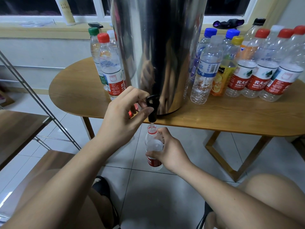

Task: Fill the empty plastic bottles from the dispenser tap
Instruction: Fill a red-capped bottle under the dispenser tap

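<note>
The left grip (122, 114) pinches the black tap (152, 107) of the steel dispenser (158, 52) on the wooden counter (231, 116). The right grip (170, 152) is wrapped round an uncapped bottle (152, 143), held upright with its mouth just under the spout, a thin stream running in. Capped bottles (242, 76) stand either side of the dispenser.

Reads "农夫山" and "NONGFU" on red-labelled bottles (239, 80) right of the dispenser (156, 47); "水" on the blue-labelled bottle (206, 70) just beside it.
</note>
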The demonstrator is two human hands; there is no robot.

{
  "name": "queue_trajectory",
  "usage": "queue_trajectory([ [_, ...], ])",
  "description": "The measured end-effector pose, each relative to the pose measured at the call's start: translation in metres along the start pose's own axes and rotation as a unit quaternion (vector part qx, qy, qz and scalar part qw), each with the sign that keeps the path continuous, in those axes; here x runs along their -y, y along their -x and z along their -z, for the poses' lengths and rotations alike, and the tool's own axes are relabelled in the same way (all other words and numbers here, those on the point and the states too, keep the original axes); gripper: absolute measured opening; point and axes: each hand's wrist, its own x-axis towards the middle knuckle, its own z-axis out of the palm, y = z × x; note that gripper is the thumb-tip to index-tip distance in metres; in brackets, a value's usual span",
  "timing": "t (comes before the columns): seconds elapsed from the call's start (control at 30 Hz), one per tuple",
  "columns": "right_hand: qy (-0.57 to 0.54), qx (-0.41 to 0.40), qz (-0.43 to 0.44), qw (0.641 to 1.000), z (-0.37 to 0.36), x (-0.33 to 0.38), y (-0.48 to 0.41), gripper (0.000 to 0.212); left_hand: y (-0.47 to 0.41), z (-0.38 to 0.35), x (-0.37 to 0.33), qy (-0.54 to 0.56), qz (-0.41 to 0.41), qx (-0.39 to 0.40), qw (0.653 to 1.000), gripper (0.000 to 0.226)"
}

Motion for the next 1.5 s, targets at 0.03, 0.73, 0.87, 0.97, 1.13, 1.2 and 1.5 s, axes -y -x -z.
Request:
queue_trajectory([
  [0.03, 0.001, 0.000, 0.000, 1.000, 0.0000, 0.0003, 0.0002, 0.075, 0.0001, 0.0000, 0.0000, 0.000, 0.000, 0.000, 1.000, 0.015],
  [0.73, -0.007, -0.011, 0.003, 1.000, -0.0014, 0.0004, -0.0001, 0.072, -0.0003, -0.0004, 0.0002, 0.004, 0.000, 0.000, 1.000, 0.015],
  [0.87, -0.014, -0.009, -0.001, 1.000, -0.0008, 0.0013, 0.0004, 0.072, -0.0001, -0.0010, 0.0008, 0.006, 0.000, -0.002, 1.000, 0.016],
  [0.97, -0.013, -0.007, -0.002, 1.000, -0.0001, 0.0026, 0.0008, 0.073, -0.0001, -0.0009, 0.0016, 0.005, 0.000, -0.001, 1.000, 0.015],
  [1.13, -0.014, -0.007, 0.000, 1.000, 0.0001, 0.0027, 0.0010, 0.072, 0.0000, -0.0009, 0.0011, 0.005, -0.001, -0.001, 1.000, 0.016],
  [1.2, -0.015, -0.009, 0.000, 1.000, -0.0004, 0.0027, 0.0008, 0.071, 0.0000, -0.0009, 0.0010, 0.005, -0.002, -0.001, 1.000, 0.015],
  [1.5, -0.013, -0.008, 0.003, 1.000, 0.0006, 0.0032, 0.0013, 0.073, -0.0002, -0.0001, 0.0005, 0.002, -0.003, 0.001, 1.000, 0.014],
])
